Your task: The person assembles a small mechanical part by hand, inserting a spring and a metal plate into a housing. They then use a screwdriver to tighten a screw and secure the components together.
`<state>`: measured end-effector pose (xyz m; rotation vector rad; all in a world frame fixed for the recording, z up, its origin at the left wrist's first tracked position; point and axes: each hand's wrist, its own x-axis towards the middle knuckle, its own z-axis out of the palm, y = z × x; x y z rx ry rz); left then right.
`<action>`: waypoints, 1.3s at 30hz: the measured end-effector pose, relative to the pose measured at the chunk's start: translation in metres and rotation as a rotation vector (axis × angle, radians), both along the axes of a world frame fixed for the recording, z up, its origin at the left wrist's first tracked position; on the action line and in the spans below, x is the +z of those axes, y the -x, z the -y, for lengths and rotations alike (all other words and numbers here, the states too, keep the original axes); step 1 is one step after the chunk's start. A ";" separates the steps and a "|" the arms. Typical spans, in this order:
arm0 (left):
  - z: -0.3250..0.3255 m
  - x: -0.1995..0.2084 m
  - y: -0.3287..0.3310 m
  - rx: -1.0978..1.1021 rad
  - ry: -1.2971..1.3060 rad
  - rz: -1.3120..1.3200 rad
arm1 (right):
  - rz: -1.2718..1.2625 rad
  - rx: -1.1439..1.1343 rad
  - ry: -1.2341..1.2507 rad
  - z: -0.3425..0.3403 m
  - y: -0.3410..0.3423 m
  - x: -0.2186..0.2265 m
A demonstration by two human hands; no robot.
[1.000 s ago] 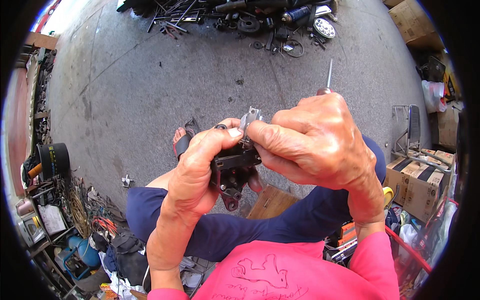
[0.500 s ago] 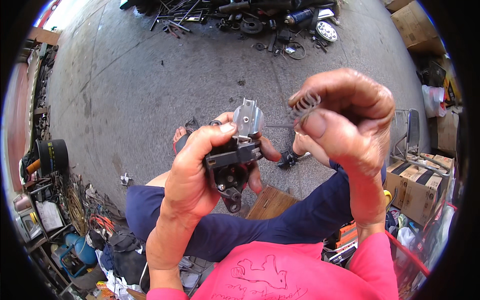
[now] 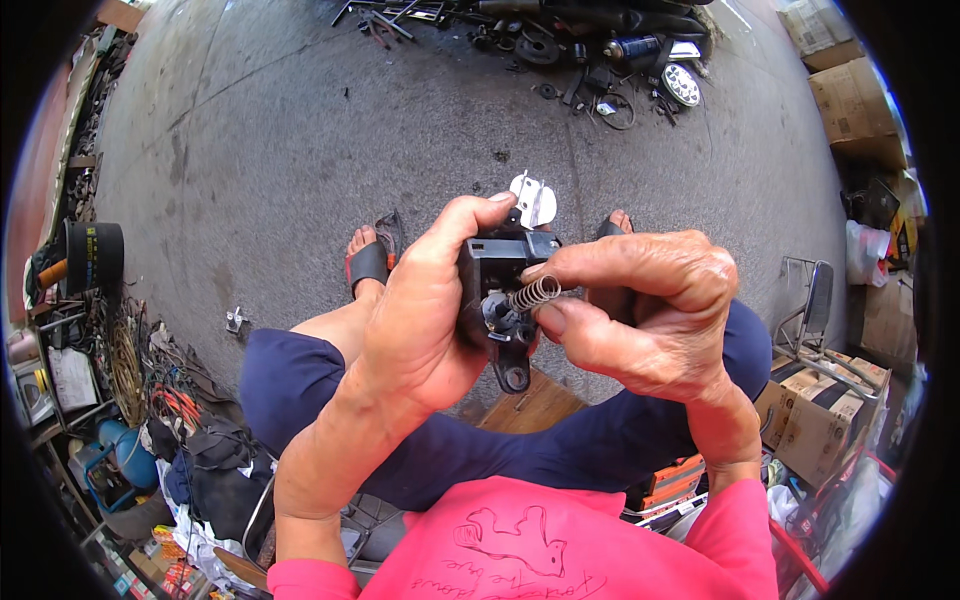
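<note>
Slanting along a two-to-eight o'clock axis, the coil spring [image 3: 538, 291] is pinched by the right hand [image 3: 655, 312], the nearer; its eight o'clock end meets the black housing [image 3: 492, 262], which is gripped from nine o'clock by the left hand [image 3: 415, 315].

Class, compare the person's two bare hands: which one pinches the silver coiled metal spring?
The right hand: it alone pinches the silver coiled metal spring. The left hand instead grips the black, boxy, plastic-looking housing.
</note>
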<state>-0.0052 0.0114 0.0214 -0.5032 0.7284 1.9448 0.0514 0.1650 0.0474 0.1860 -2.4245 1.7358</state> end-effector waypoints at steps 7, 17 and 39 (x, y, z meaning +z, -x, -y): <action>0.000 0.000 -0.002 0.042 0.014 0.004 | 0.041 0.036 -0.040 0.004 0.000 -0.001; 0.000 0.002 -0.002 0.009 -0.075 0.028 | -0.137 0.176 -0.144 -0.001 0.003 -0.004; 0.000 0.005 -0.003 -0.026 -0.094 0.050 | -0.127 0.154 -0.016 -0.010 0.006 0.006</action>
